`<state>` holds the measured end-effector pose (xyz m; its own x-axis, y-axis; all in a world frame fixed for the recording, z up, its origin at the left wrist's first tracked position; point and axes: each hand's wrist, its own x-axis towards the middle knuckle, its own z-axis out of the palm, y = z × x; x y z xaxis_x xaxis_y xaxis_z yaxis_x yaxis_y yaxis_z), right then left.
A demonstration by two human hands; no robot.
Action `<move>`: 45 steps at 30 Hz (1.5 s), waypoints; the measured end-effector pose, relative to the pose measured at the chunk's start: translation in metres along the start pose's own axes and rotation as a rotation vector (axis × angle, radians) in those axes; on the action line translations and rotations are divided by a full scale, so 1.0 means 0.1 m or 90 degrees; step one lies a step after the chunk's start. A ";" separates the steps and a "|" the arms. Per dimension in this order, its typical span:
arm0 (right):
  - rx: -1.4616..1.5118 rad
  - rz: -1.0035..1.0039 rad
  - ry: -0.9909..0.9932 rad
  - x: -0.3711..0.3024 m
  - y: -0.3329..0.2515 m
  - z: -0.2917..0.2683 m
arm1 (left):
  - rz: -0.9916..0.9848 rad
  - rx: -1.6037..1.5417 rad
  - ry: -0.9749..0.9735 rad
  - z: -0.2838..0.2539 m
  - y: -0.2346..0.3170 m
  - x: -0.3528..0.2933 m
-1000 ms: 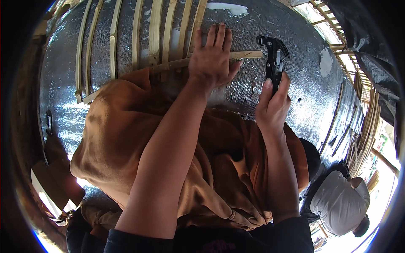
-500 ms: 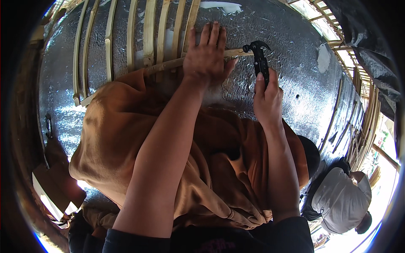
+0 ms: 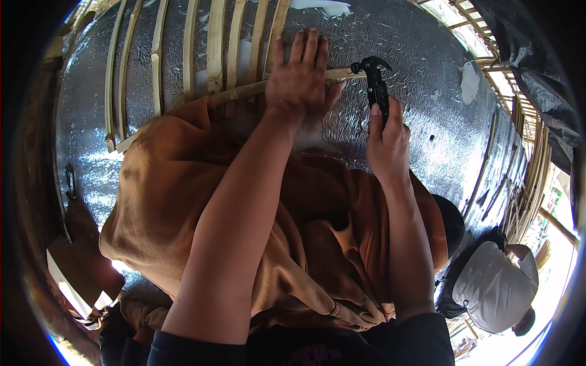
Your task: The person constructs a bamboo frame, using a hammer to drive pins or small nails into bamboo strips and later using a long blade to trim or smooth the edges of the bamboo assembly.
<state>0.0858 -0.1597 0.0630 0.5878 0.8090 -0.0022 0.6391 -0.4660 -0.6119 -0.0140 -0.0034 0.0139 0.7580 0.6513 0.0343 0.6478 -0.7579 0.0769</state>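
My left hand lies flat with its fingers stretched out, pressing on a long pale wooden strip that runs crosswise under it. Several upright slats meet or lie near this strip on the far left side. My right hand is closed round the handle of a small black claw hammer. The hammer's head is at the right end of the crosswise strip; whether it touches the wood I cannot tell. Part of the strip is hidden beneath my left hand.
Silver foil sheeting spreads under the wood. Brown cloth covers my lap. At the lower right a person in a pale shirt bends over. Loose thin sticks lie at the right, and dark plastic sheeting hangs at the upper right.
The hammer has dipped very slightly and its head is at about the same spot by the strip's end. My left hand stays flat in place.
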 end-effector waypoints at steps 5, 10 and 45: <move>-0.001 -0.007 -0.007 -0.01 -0.05 -0.01 | -0.001 -0.005 0.008 0.03 -0.01 -0.01; -0.002 -0.004 -0.022 -0.01 -0.09 -0.01 | 0.002 0.002 0.019 0.04 -0.01 -0.01; -0.131 -0.118 0.077 -0.11 -0.14 -0.02 | 0.013 0.006 0.059 0.08 -0.02 0.00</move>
<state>0.0715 -0.1629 0.0732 0.4991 0.8440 0.1961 0.8206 -0.3877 -0.4199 -0.0147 -0.0023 0.0054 0.7609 0.6364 0.1270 0.6337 -0.7708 0.0655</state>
